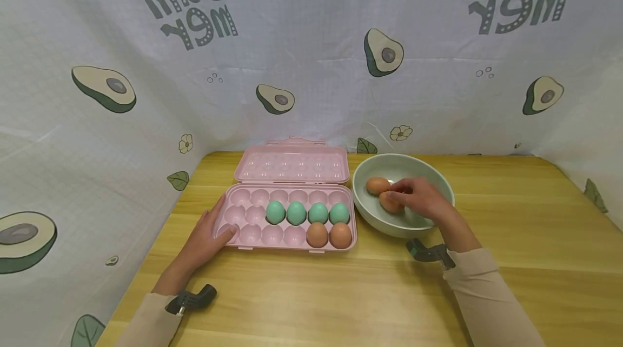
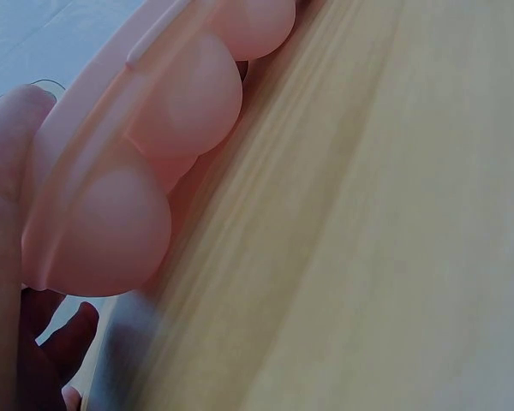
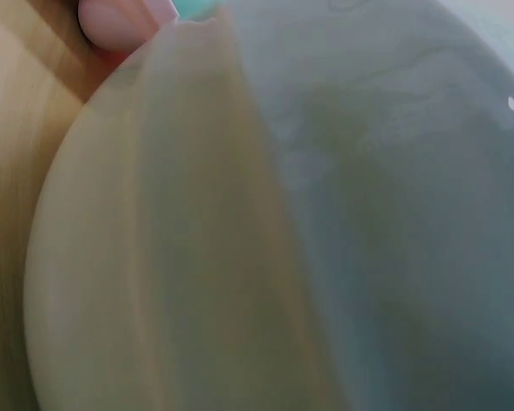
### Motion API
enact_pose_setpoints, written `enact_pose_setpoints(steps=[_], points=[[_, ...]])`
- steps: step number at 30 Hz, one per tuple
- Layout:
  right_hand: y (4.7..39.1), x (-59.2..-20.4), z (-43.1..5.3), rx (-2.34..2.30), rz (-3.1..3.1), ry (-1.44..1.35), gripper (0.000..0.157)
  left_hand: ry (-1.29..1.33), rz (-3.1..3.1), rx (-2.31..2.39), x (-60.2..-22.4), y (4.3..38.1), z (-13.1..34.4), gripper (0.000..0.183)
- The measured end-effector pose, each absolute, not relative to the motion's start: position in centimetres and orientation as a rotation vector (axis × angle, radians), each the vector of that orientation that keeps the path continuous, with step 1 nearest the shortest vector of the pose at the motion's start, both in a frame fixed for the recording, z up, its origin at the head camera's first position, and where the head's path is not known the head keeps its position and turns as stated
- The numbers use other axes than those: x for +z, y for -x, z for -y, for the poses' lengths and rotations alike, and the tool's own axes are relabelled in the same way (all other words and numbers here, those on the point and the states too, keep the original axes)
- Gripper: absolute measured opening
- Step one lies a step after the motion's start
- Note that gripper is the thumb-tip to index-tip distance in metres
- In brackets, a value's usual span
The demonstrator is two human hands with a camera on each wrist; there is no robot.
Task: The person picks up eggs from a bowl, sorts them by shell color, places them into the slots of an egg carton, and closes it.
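A pink plastic egg carton (image 1: 292,248) lies open on the table. My left hand (image 1: 206,236) grips its left end, thumb over the front corner; the left wrist view shows the thumb (image 2: 7,171) against the rim and fingers below. Several green eggs (image 1: 296,213) fill the right part of the middle row. In the front row, two brown eggs (image 1: 317,235) sit at the right end. Inside the pale green bowl (image 1: 440,177), my right hand (image 1: 422,198) pinches a brown egg (image 1: 391,202) beside another brown egg (image 1: 377,185). The right wrist view shows the bowl's wall (image 3: 188,214), not the fingers.
The carton's lid (image 1: 292,166) is folded back behind it. The bowl stands right next to the carton's right end. A wooden table (image 1: 311,298) runs back to a white cloth (image 1: 311,49) printed with avocados, which hangs behind and at both sides.
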State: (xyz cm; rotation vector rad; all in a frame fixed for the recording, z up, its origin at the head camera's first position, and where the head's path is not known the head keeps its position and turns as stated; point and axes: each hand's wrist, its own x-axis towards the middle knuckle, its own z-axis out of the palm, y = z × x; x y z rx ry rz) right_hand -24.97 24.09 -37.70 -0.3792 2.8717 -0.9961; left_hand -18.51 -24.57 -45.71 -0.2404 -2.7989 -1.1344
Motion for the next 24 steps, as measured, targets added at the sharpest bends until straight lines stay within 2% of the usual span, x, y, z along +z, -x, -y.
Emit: enact_pose_setpoints(steps=[14, 24], points=[[24.58, -37.76, -23.85, -0.923, -2.756, 0.542, 0.038, 0.234, 2.801, -1.119, -45.74, 18.5, 24.56, 0.082], [24.7, -38.14, -23.92, -0.885, -2.753, 0.56, 0.037, 0.246, 2.792, -1.121, -45.69, 18.46, 24.51, 0.082]])
